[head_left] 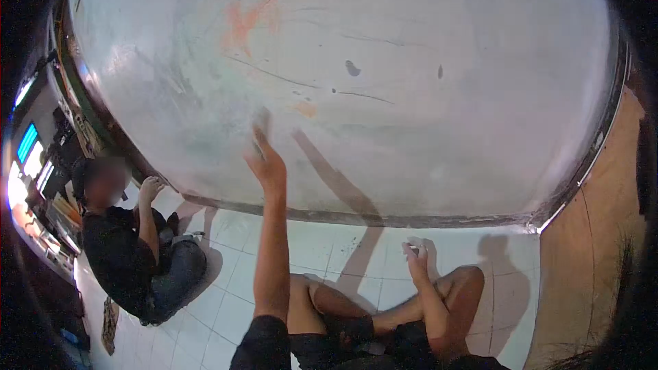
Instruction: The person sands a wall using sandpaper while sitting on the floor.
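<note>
I hold my left hand up before the broad, smudged white panel, likely for reach, my right hand below it; I cannot tell either grip.

No text, label, brand, number or sign can be read; on the large, pale, rounded panel, thin dark lines and an orange smear are seen.
</note>
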Demonstrator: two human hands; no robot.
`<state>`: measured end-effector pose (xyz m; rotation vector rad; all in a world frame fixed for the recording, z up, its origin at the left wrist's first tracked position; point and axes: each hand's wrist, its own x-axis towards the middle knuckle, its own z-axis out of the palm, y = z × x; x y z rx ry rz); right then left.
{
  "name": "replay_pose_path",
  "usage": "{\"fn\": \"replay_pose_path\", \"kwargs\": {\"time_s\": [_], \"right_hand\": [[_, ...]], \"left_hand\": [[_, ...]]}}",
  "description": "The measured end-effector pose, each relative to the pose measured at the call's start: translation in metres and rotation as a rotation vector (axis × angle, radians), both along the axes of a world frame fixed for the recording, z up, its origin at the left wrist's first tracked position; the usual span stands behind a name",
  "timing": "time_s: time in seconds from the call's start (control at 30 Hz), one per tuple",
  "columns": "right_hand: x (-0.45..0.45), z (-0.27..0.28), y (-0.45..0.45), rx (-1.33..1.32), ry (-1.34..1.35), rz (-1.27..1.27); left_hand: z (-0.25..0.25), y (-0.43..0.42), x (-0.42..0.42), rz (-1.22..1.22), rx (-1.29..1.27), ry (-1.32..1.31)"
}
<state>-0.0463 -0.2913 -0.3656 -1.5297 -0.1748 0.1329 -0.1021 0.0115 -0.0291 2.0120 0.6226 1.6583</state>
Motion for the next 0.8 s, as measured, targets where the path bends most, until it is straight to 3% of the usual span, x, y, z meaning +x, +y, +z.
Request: {"fn": "replay_pose_path", "kwargs": {"time_s": [0.03,0.07,0.1,0.13,0.17,0.23,0.27,0.37,0.43,0.53,0.63,0.73,0.8], "right_hand": [[-0.001,0.008,-0.003,0.076,0.167,0.065],[0.004,-0.012,0.003,-0.004,0.068,0.037],[0.014,-0.053,0.011,-0.083,-0.031,0.01],[0.02,-0.075,0.016,-0.159,-0.131,-0.018],[0.016,-0.061,0.015,-0.159,-0.083,0.039],[-0.001,-0.016,0.013,-0.159,0.015,0.153],[-0.001,-0.019,0.016,-0.182,-0.013,0.164],[-0.001,-0.051,0.026,-0.223,-0.108,0.2],[0.0,-0.058,0.028,-0.22,-0.183,0.222],[-0.002,-0.046,0.025,-0.217,-0.065,0.271],[0.008,-0.073,0.026,-0.398,-0.318,0.244],[0.004,-0.058,0.029,-0.25,-0.164,0.29],[0.001,-0.06,0.03,-0.249,-0.212,0.285]], "left_hand": [[0.041,0.002,0.004,-0.105,0.079,-0.202],[0.074,-0.006,0.007,-0.157,0.058,-0.339],[0.081,0.002,0.018,-0.128,0.09,-0.306],[0.082,0.014,0.031,-0.1,0.123,-0.272],[0.054,0.054,0.059,-0.005,0.229,-0.163],[0.026,0.032,0.069,0.062,0.456,-0.055],[0.0,0.03,0.076,0.186,0.473,0.096],[-0.029,0.002,0.06,0.094,0.328,0.234],[-0.025,0.004,0.06,0.054,0.302,0.236],[0.017,0.022,0.066,0.102,0.356,0.159],[0.071,0.034,0.062,0.105,0.334,0.105],[0.086,0.038,0.063,0.067,0.291,0.045],[0.066,0.031,0.062,0.068,0.303,0.092]]}}
